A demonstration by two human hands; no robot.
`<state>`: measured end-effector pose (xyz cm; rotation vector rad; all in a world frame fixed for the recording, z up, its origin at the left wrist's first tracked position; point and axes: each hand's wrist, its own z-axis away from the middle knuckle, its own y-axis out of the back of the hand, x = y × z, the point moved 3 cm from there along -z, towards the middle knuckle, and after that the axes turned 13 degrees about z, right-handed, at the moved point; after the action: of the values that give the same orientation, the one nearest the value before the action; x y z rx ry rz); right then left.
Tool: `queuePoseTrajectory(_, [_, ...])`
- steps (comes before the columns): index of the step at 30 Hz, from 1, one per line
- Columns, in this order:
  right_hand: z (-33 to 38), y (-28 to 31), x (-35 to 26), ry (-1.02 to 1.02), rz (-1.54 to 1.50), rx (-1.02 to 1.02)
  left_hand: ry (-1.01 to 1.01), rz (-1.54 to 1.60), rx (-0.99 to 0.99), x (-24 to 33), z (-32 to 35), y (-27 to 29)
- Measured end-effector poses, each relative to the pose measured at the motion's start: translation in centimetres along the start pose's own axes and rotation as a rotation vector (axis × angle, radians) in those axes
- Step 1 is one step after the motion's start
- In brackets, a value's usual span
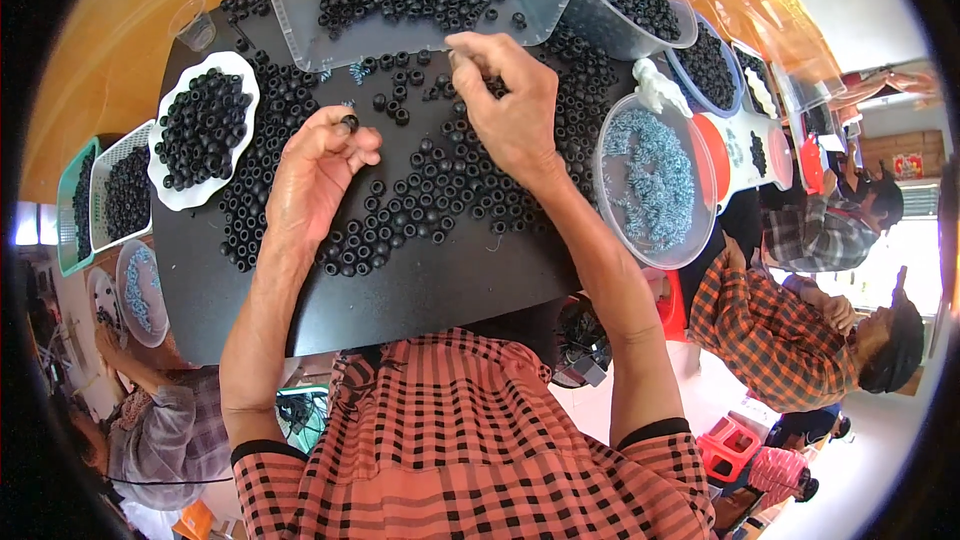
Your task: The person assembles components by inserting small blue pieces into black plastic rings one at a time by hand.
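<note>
The black hollow bead (pixel 350 123) sits at the fingertips of your left hand (pixel 320 160), raised over the table and pinched between thumb and fingers. Judging by its look, it should be light and stiff, probably moulded plastic, and hard to break; the smooth, rounded outside could slip or roll away, so take it across its sides and leave the opening clear. Your right hand (pixel 508 105) hangs above the loose pile, its fingers curled and thumb and index tips close together; you cannot tell from here whether anything is between them.

Beneath both hands, loose beads (pixel 410 200) spread over your dark tabletop (pixel 440 292), with a few blue coil springs (pixel 358 72) near the bin's edge; those look thin, springy and likely to tangle. Ahead of you stands a translucent bin (pixel 390 44) with more beads. To your left are a scalloped white plate (pixel 190 200) heaped with beads and a clear cup (pixel 195 32); to your right, a clear round tub (pixel 655 254) of blue springs.

Farther out, a co-worker in an orange-and-black checked shirt (pixel 770 340) sits to your right, near a red stool (pixel 728 447). On your left, another co-worker's grey sleeve (pixel 170 425) shows beyond the table.
</note>
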<state>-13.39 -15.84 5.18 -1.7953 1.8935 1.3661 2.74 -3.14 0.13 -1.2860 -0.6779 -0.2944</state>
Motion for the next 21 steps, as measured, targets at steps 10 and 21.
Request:
queuePoseTrajectory(10, [-2.6,-1.3,2.5,0.325,0.419,-0.205,0.030,-0.139,-0.045,1.8,1.5,-0.6])
queuePoseTrajectory(21, [-3.6,-8.7,0.3,0.550,0.439,-0.390,-0.021,-0.153,-0.033,2.4,2.3,1.6])
